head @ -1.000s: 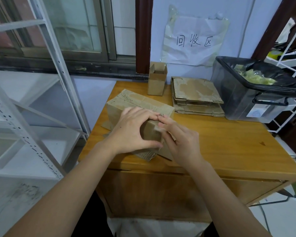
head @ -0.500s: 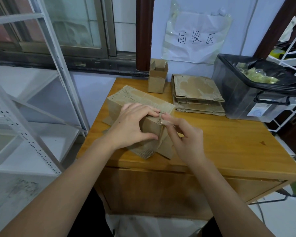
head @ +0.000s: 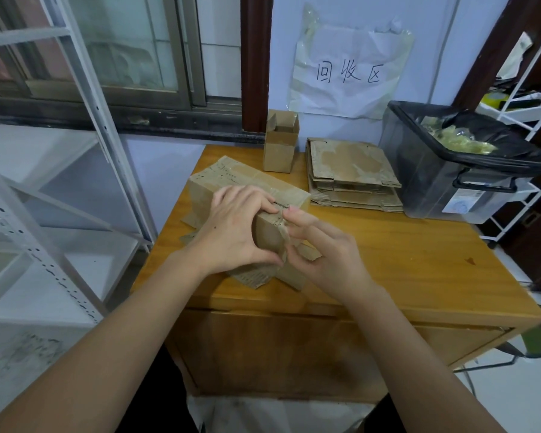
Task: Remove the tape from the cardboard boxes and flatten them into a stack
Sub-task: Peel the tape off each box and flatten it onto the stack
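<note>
The right hand point(head: 322, 254) has slid lower, its fingers point(head: 297, 215) pinching tape at the corner of the box point(head: 250, 195) on the desk point(head: 403, 260); the left hand point(head: 235, 232) grips the box. A slow, low peel looks best.

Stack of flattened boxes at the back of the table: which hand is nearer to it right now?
Right. The right hand is at the box's near end, nearer the flattened stack; the left hand grips that box farther left.
</note>
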Demonstrator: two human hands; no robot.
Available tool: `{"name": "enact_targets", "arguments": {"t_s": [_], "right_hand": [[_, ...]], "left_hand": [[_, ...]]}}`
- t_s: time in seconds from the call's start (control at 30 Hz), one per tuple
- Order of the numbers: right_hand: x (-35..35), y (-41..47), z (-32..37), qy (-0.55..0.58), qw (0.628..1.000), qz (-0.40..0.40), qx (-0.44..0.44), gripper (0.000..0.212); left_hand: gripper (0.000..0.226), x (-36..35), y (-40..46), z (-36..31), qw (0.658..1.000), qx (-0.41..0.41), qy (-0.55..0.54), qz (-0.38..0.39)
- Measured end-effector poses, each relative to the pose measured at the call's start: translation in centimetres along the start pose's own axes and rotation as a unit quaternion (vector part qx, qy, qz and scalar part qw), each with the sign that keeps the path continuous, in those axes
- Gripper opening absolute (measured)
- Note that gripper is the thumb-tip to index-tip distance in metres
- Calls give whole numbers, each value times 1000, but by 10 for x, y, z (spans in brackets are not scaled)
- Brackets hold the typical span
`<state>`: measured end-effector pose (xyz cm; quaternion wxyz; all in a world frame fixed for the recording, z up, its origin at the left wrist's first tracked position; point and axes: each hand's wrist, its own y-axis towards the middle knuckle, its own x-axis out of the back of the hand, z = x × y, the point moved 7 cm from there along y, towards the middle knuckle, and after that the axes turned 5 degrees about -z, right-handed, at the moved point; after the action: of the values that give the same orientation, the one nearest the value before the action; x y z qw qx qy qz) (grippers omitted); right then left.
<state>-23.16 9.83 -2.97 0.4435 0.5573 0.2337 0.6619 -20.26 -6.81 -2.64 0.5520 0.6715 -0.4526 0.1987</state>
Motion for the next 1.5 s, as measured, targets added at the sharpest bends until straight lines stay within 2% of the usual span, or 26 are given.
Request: {"name": "enact_targets", "arguments": {"t_s": [0.07,0.13,0.23,0.33,0.43,0.53,0.73,0.93,1.0,1.2,1.5], "right_hand": [[-2,7,-1,-14,997,53,-51,54],[-6,17,-5,-41,994,90,-50,75],[-16,30,-14,-76,992,96,6,64],[-23,33,-15,-117,989,77,42,48],[-21,33,-6,-147,985,37,85,24],[-20,30,-5,-145,986,15,86,7],[-22,22,-17,-35,998,42,15,25],[-26,17,-16,-62,994,88,10,61],[-26,19,-12,-78,995,61,7,58],[-20,25,-3,-86,996,9,27,18],[-13,23,6,-86,996,-6,1,33]], "left_hand": [[92,0,0,1,1000,6,3,18],[97,0,-1,1,999,-1,10,35],[102,-1,-3,2,999,-6,13,50],[103,-3,-7,-1,999,-2,20,25],[93,-6,-13,-3,1000,-1,4,-24],[80,-9,-18,1,998,2,-18,-61],[80,-11,-27,7,997,-2,-39,-69],[76,-9,-30,7,997,-13,-40,-70],[75,-9,-30,7,996,-15,-44,-75],[80,-7,-30,10,996,-7,-59,-65],[79,-6,-30,12,996,8,-78,-52]]}}
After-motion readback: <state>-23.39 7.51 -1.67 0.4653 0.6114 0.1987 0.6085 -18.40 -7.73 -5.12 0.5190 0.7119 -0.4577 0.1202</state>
